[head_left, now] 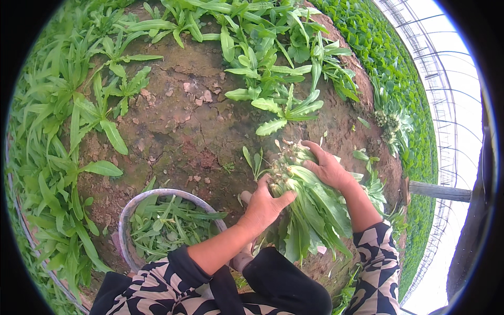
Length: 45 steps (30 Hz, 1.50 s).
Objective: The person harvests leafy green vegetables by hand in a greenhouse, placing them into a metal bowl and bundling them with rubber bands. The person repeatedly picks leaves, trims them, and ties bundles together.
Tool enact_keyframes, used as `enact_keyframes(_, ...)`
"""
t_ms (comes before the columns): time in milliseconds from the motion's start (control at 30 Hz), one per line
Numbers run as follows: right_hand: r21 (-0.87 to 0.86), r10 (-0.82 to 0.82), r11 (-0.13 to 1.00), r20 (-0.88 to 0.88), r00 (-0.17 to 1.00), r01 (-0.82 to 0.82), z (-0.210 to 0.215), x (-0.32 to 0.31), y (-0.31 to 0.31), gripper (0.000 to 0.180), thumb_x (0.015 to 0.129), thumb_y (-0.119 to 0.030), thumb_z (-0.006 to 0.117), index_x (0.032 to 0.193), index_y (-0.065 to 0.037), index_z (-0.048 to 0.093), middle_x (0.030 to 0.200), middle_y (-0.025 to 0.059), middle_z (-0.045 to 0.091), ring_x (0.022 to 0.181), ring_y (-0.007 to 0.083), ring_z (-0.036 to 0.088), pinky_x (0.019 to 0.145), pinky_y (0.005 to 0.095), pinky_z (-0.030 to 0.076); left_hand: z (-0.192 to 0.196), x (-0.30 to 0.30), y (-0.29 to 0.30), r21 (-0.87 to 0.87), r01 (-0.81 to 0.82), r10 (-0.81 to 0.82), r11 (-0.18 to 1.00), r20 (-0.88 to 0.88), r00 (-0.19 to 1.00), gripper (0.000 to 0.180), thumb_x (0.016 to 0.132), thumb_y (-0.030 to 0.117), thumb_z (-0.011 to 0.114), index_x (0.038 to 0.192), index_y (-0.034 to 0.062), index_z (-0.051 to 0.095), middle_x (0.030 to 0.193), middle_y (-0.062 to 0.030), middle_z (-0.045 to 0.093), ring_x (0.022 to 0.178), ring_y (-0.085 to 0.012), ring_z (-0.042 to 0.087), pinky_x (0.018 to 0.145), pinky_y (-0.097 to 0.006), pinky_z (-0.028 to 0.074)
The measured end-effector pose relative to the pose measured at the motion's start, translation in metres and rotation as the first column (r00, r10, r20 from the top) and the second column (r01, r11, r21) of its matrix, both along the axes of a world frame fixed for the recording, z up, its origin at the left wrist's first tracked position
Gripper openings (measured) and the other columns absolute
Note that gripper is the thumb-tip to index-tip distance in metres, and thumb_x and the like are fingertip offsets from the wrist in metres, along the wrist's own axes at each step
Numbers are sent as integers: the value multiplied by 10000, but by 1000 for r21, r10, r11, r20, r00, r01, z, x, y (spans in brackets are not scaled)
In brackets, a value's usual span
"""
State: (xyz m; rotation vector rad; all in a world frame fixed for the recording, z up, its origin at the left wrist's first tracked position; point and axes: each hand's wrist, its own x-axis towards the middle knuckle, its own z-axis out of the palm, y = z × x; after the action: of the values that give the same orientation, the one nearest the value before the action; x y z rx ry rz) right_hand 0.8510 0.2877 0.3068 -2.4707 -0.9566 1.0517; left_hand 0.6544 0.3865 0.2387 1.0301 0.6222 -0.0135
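A thick bunch of long-leaved greens (320,210) lies in front of me, its pale cut stem ends pointing away and its leaves trailing back toward my knee. Around its left side, near the stem ends, my left hand (265,205) is closed, thumb on top and the other fingers partly hidden underneath. My right hand (329,167) grips the far right side, with thumb and fingers bent over the stems. A small loose sprig (255,161) sits just beyond my left hand.
A round pail (126,220) holding loose green leaves stands left of my left forearm. Rooted plants (286,113) grow ahead and along the left. Tied bunches (391,126) lie at the bed's right edge, near a wooden post (440,191). Bare soil (173,115) spreads between the rows.
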Motion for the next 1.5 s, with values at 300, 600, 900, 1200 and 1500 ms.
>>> enact_keyframes(300, 187, -121, 973, -93, 988, 136, -2, -1, -15, 479, 954, -207, 562, 1388, -29, 463, 1364, 201, 539, 1272, 285, 508, 1074, 387, 380, -7, -3, -5, 75, -56, 45, 996, 135, 990, 772, 827, 386, 750, 1346, -54, 384, 1200, -160, 613, 1106, -220, 581, 972, -330, 439)
enact_keyframes(600, 339, -199, 903, -213, 957, 263, 2, -31, -20, 680, 946, -453, 543, 1431, 6, 414, 1360, 164, 518, 1291, 247, 452, 1106, 358, 298, -13, 4, 4, -86, -7, 13, 996, 69, 998, 788, 818, 378, 788, 1386, 0, 393, 1229, -111, 581, 1109, -176, 550, 953, -321, 453)
enact_keyframes(900, 82, 93, 992, 63, 994, -98, 11, -48, -3, 1391, 510, -374, 947, 1524, 17, 79, 1553, 260, 227, 1453, 368, 227, 1187, 405, 228, -20, -1, 7, -200, 20, -14, 980, 31, 999, 871, 802, 362, 807, 1434, -1, 329, 1267, -111, 556, 1108, -178, 554, 910, -332, 479)
enact_keyframes(1200, 128, 22, 992, -47, 999, -16, -9, -23, -9, 1324, 491, -419, 932, 1539, -107, 187, 1477, 223, 408, 1402, 353, 352, 1160, 390, 261, -7, -1, 43, -618, 164, -178, 768, 41, 983, 791, 802, 252, 804, 1437, 118, 352, 1321, -92, 522, 1165, -264, 551, 947, -464, 465)
enact_keyframes(1500, -29, 41, 999, -96, 995, -44, 25, -21, 15, 1161, 498, -190, 884, 1493, -59, 300, 1412, 193, 477, 1336, 320, 433, 1125, 387, 320, 3, -1, 12, -602, -59, 107, 796, 44, 993, 657, 831, 145, 772, 1365, 50, 401, 1219, -85, 575, 1056, -213, 607, 823, -384, 564)
